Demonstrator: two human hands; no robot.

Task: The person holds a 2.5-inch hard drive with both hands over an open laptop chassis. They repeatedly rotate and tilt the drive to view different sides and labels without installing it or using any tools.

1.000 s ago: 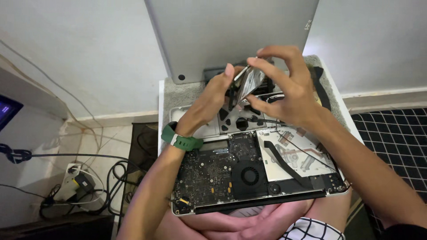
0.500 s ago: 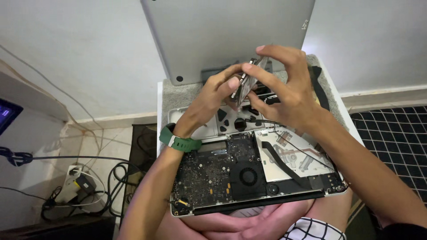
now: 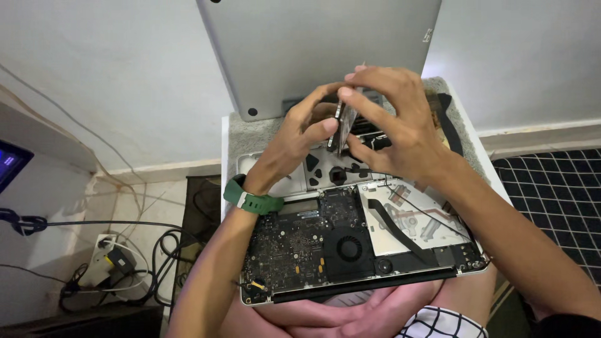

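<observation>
We look down on a silver laptop with its bottom cover off (image 3: 400, 244), resting across our lap at the 6 o'clock edge, its dark green circuit board (image 3: 294, 244) and round black fan (image 3: 349, 248) bare at 7 o'clock. Above it, near 12 o'clock of the open machine, our two hands meet around a thin, flat silvery metal part (image 3: 342, 125) held on edge. Our left hand (image 3: 300, 141), with a green band watch (image 3: 250, 199) on its wrist, pinches the part's left side between thumb and forefinger. Our right hand (image 3: 394, 128) comes from 4 o'clock, its fingers curled over the top and pressed to the part's right side. The part hangs above the laptop's grey inner bay, not touching it. A large grey metal panel (image 3: 319, 50) leans upright at 12 o'clock. A tangle of black cables (image 3: 131, 263) lies on the floor at 8 o'clock.
</observation>
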